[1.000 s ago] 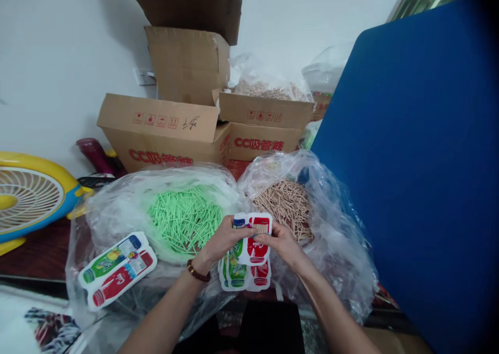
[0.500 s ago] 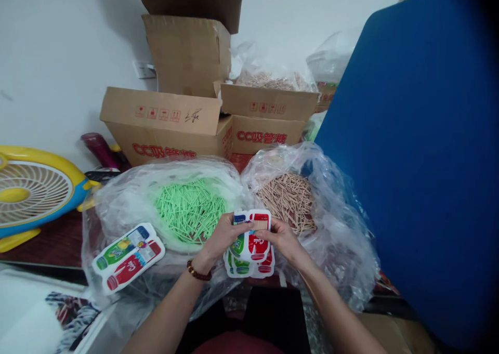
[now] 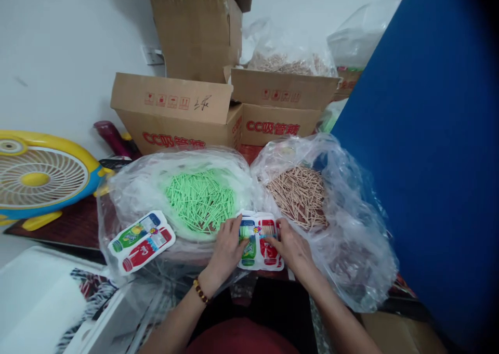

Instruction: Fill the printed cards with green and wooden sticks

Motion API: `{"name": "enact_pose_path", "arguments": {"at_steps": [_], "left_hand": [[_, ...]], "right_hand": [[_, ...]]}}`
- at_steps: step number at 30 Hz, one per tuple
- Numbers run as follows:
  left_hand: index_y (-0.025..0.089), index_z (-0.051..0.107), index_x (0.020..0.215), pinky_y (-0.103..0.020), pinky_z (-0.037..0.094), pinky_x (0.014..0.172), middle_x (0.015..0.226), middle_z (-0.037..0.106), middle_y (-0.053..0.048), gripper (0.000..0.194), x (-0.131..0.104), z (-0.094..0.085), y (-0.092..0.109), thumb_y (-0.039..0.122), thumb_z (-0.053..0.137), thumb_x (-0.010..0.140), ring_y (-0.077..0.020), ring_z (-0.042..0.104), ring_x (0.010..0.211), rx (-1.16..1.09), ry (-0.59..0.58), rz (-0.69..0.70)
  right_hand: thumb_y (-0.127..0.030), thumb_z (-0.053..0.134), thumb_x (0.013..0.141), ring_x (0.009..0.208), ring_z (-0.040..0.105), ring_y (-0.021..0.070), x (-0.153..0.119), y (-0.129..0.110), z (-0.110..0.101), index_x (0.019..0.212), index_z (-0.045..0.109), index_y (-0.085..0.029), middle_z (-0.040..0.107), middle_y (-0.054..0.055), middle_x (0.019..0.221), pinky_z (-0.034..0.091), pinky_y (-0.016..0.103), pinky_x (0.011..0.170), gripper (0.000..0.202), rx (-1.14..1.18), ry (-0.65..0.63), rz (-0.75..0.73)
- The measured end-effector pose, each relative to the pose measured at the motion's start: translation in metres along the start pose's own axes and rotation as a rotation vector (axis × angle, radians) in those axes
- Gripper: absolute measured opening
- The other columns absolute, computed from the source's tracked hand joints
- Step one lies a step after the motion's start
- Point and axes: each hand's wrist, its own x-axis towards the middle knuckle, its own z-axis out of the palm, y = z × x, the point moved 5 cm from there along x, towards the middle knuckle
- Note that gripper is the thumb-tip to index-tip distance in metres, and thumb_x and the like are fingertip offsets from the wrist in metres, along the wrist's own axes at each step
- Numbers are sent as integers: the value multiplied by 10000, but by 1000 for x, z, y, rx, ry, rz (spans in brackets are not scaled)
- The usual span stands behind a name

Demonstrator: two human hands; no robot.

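Note:
Between my hands is a printed double-bottle packet [image 3: 258, 250], one half green, the other red with "Cola" lettering. Green sticks show in its left window and brown ones in its right. My left hand [image 3: 225, 247] grips the left edge, thumb on the green half. On the opposite edge, my right hand [image 3: 296, 247] is closed with its thumb on the red half. Other packets lie under this one, their edges peeking out. Beyond them are a heap of thin green sticks [image 3: 200, 198] and a heap of thin brown sticks [image 3: 298, 195], each in an open clear plastic bag.
Another packet [image 3: 142, 242] lies on plastic at the left. A yellow and blue fan [image 3: 47, 177] stands further left. Cardboard boxes [image 3: 171, 117] line the wall behind the heaps. A large blue panel [image 3: 424, 161] blocks the right side. A white container [image 3: 35, 302] sits at lower left.
The upper packet has come down over the packets beneath and now lies nearly flush with them. My hands have moved to its outer sides. The whole view has shifted slightly.

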Motion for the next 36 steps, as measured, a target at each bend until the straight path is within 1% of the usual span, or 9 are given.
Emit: {"name": "enact_pose_path", "arguments": {"at_steps": [3,7,12,15,18,21,24,29,36], "left_hand": [[190,363,1381,-480,379,973,1259,485,-140,513,1,6,5,219,496,887,-286,446,1129,78,8,15],[186,398,1361,-484,401,948,1275,483,-147,488,0,8,7,208,503,885,-292,454,1123,106,16,-2],[205,394,1360,-464,396,985,1267,481,-131,492,-20,-13,-5,269,523,889,-273,452,1165,56,64,0],[224,463,1291,-439,404,982,1219,501,-103,408,-39,-51,-37,251,520,888,-254,476,1145,90,210,-77],[200,527,1205,-425,415,948,1125,551,-99,318,-56,-102,-87,270,500,896,-254,518,1071,235,325,-186],[175,598,1095,-429,426,888,1034,598,-108,272,-65,-149,-139,322,491,893,-275,546,978,475,329,-292],[147,595,1140,-427,420,867,1103,596,-143,341,-68,-179,-178,342,476,887,-295,537,991,679,262,-423],[159,570,1214,-438,411,858,1148,604,-152,411,-65,-189,-206,363,464,873,-317,537,1019,740,78,-543],[179,593,1165,-418,412,885,1113,612,-118,385,-60,-190,-218,364,499,841,-311,541,1035,591,92,-483]], "right_hand": [[-334,520,864,881,628,241,-11,-11,0,1196,445,-211,600,112,1118,382,298,647,363,-97,49,-83],[-353,486,890,842,633,235,-15,-13,11,1232,437,-219,565,103,1109,392,300,607,370,-198,48,-101],[-441,445,907,833,631,213,-16,-2,14,1242,441,-247,525,81,1131,391,281,556,387,-269,65,-62],[-441,420,919,800,629,198,-18,-5,11,1250,438,-247,524,73,1131,393,283,549,384,-282,69,-88],[-425,405,930,783,626,186,-17,-22,7,1192,488,-263,550,56,1106,389,283,557,319,-271,59,-147],[-357,397,945,858,608,196,-5,-60,7,1081,557,-246,589,47,1041,400,290,627,237,-275,52,-298],[-280,430,936,929,565,225,17,-113,19,962,607,-215,612,56,949,393,330,748,191,-342,37,-569],[-159,507,879,927,518,254,60,-176,64,871,653,-173,605,98,929,365,369,751,148,-512,-75,-902],[-191,482,896,959,486,255,87,-192,95,874,667,-175,584,112,961,350,386,800,186,-556,-100,-1075]]}}
